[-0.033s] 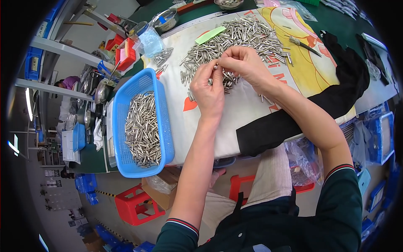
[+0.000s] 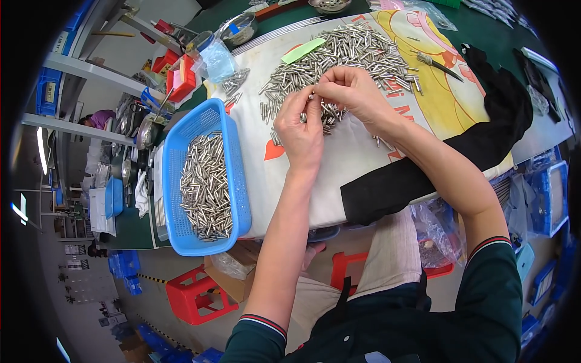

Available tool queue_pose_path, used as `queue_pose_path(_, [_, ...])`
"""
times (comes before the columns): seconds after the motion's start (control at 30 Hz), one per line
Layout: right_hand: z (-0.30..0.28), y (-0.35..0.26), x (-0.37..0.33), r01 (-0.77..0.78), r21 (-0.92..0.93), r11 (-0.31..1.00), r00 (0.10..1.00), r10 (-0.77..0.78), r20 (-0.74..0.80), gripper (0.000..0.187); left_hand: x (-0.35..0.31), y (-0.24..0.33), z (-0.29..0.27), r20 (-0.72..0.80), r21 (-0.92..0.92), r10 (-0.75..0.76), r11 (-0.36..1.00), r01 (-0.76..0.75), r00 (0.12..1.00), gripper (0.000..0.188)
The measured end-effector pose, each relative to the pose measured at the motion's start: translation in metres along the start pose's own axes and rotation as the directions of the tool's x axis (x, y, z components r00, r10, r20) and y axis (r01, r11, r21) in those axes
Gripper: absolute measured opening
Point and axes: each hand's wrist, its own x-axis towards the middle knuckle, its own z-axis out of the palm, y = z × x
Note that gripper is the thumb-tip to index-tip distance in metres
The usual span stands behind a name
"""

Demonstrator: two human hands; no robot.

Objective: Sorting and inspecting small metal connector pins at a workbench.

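My left hand (image 2: 299, 130) is closed, thumb and fingers pinching a small silvery metal pin (image 2: 311, 97) whose end just shows. Meeting it from the right, my right hand (image 2: 357, 97) has its thumb and fingertips pressed together at the same pin; the fingers cover most of it. Both hands are over the near edge of a wide heap of short metal pins (image 2: 363, 54) on a printed cloth (image 2: 339, 166). A light green paper strip (image 2: 304, 51) lies on the heap. To the left, a blue plastic basket (image 2: 241, 199) holds many similar pins.
A black sleeve-like cloth (image 2: 387, 193) lies along the near right side. Farther right is a brush (image 2: 440, 65) with a dark handle. Beyond the basket are a bluish plastic bag (image 2: 218, 59), red bins (image 2: 183, 78) and a clear bowl (image 2: 238, 29). A red stool (image 2: 196, 296) stands below.
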Motion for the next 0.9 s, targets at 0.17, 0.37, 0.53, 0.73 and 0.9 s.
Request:
queue_pose_path(0.17, [-0.004, 0.006, 0.007, 0.024, -0.054, 0.998, 0.999, -0.025, -0.027, 0.016, -0.001, 0.007, -0.003, 0.012, 0.016, -0.027, 1.0, 0.027, 1.0, 0.012])
queue_pose_path(0.37, [-0.02, 0.015, 0.02, 0.186, -0.433, 0.882, 0.945, -0.281, -0.166, 0.017, -0.016, 0.036, -0.037, 0.014, 0.138, -0.059, 0.989, 0.057, 0.998, 0.014])
queue_pose_path(0.53, [-0.043, 0.014, 0.034, 0.171, -0.303, 0.938, 0.905, -0.27, -0.328, 0.017, -0.028, 0.074, -0.105, -0.086, 0.405, 0.025, 0.914, 0.012, 0.996, 0.013])
queue_pose_path(0.73, [-0.052, 0.022, 0.043, 0.175, -0.3, 0.938, 0.821, -0.307, -0.481, 0.019, -0.048, 0.11, -0.152, 0.094, 0.542, -0.028, 0.84, -0.028, 0.995, 0.014])
queue_pose_path(0.9, [-0.058, 0.03, 0.048, 0.24, -0.385, 0.891, 0.787, -0.411, -0.46, 0.022, -0.036, 0.112, -0.199, 0.024, 0.745, 0.02, 0.666, -0.032, 0.999, 0.013])
